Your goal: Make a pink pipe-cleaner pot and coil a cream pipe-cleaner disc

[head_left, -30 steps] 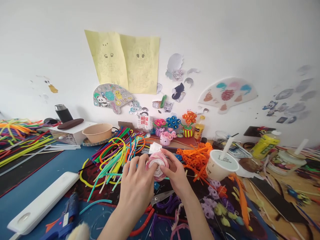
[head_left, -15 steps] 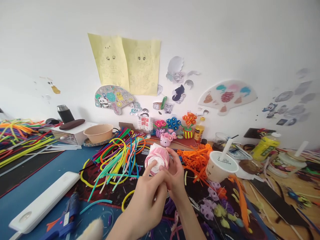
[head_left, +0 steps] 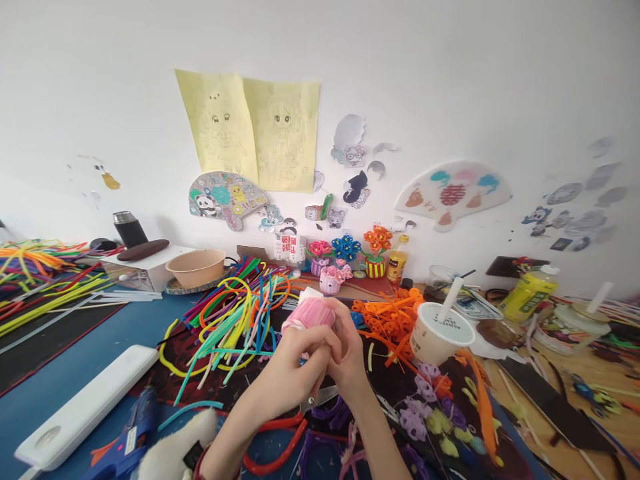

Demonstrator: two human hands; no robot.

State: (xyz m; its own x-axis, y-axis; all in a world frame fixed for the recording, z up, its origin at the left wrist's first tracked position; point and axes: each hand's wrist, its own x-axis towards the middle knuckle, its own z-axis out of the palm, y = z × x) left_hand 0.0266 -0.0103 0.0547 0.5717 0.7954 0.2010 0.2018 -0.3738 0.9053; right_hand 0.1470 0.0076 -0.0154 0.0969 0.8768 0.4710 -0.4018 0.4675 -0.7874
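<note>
I've got the pink piece [head_left: 310, 312] held over the middle of the bench [head_left: 146, 319] — fingers of my right hand [head_left: 349, 341] clamped on its side, left hand [head_left: 302, 353] curled against its near face, can't tell if that one's gripping. Little pink pot [head_left: 329, 281] sits near the back edge.

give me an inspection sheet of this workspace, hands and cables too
Surface: blue tabletop at left, wood-toned surface at right
Things in hand: pink craft piece, white material at its far end
Clutter: coloured stems, orange pieces, glue gun, scissors, lidded cup
Hands: right hand holds the piece; left hand curls against its near side, fingertips partly hidden
Cables: apparent white cord at the white bar
Surroundings: white wall, yellow sheets, fan-shaped pieces
</note>
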